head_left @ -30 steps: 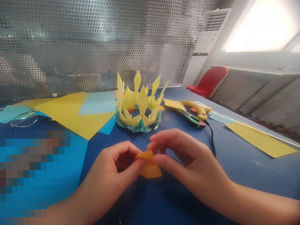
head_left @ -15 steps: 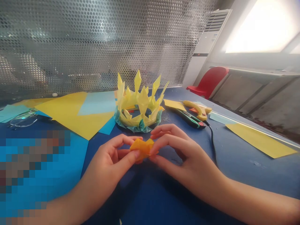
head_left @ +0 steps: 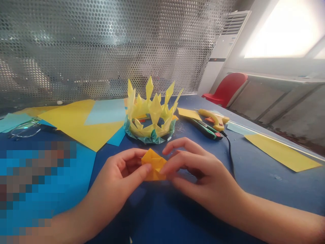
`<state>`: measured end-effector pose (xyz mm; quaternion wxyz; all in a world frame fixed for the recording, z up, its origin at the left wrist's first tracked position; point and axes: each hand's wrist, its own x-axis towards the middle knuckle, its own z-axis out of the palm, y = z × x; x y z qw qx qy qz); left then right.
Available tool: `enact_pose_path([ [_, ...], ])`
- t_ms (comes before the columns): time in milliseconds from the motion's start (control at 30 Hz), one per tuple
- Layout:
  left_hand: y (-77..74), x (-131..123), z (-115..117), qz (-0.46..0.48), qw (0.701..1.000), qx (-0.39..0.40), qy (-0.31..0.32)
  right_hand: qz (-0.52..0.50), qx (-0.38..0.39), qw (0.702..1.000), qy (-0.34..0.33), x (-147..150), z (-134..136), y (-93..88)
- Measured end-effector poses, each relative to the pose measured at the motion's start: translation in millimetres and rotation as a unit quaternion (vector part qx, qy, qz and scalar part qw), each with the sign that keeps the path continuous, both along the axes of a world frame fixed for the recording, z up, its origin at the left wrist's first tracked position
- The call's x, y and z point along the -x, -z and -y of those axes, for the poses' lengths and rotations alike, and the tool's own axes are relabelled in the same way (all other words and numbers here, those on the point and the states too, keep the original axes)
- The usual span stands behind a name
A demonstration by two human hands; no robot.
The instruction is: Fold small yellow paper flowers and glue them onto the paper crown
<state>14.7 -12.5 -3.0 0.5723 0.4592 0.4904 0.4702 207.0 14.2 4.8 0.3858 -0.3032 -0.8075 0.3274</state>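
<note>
A small folded orange paper piece (head_left: 153, 164) is pinched between both hands just above the blue table (head_left: 254, 176). My left hand (head_left: 122, 176) grips its left side with thumb and forefinger. My right hand (head_left: 200, 169) grips its right side, fingers curled over it. Behind them stands a yellow paper crown (head_left: 151, 112) with pointed spikes and a green-blue folded base.
Yellow and light blue paper sheets (head_left: 81, 122) lie at the back left, another yellow sheet (head_left: 281, 150) at the right. A yellow glue gun (head_left: 214, 118) with a black cord and a green utility knife (head_left: 207, 128) lie right of the crown. Glasses (head_left: 24, 130) rest at the far left. A perforated metal screen stands behind.
Both hands have turned and refolded the orange piece, lifting it a little toward the crown; it now shows a flatter, pointed shape. The crown and tools have not moved.
</note>
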Motion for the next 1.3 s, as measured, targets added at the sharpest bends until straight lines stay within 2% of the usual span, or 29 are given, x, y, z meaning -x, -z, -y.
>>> enact_pose_path([
  [133, 1.5, 0, -2, 0.017, 0.999, 0.013, -0.025, 0.006, 0.006, 1.0, -0.024, 0, -3, 0.0],
  [333, 0.5, 2, -2, 0.029, 0.999, 0.022, -0.005, 0.021, -0.041, 0.998, -0.038, -1, -5, 0.3],
  [567, -1.2, 2, 0, 0.027, 0.999, 0.016, -0.008, 0.021, -0.032, 0.999, -0.024, -1, -2, -3.2],
  [667, -0.9, 1, 0, 0.02, 1.0, 0.014, -0.012, 0.013, 0.013, 1.0, -0.003, 2, -2, -5.4],
  [833, -2.0, 0, 0, 0.011, 1.0, -0.001, -0.001, -0.03, 0.15, 0.988, -0.001, 7, -3, -5.1],
  [900, -3.0, -1, 1, 0.0, 1.0, 0.002, 0.007, -0.032, 0.168, 0.985, 0.0, 7, -2, -4.3],
  [1067, -5.6, -3, 4, -0.056, 0.998, 0.017, 0.026, 0.001, 0.141, 0.99, 0.017, 5, 2, -3.2],
  [1200, -8.4, -4, 5, -0.091, 0.994, 0.017, 0.052, -0.008, 0.084, 0.996, 0.037, 5, 2, -3.4],
  [1300, -10.1, -4, 6, -0.08, 0.995, 0.021, 0.057, -0.021, 0.017, 0.999, 0.045, 5, 2, -3.7],
])
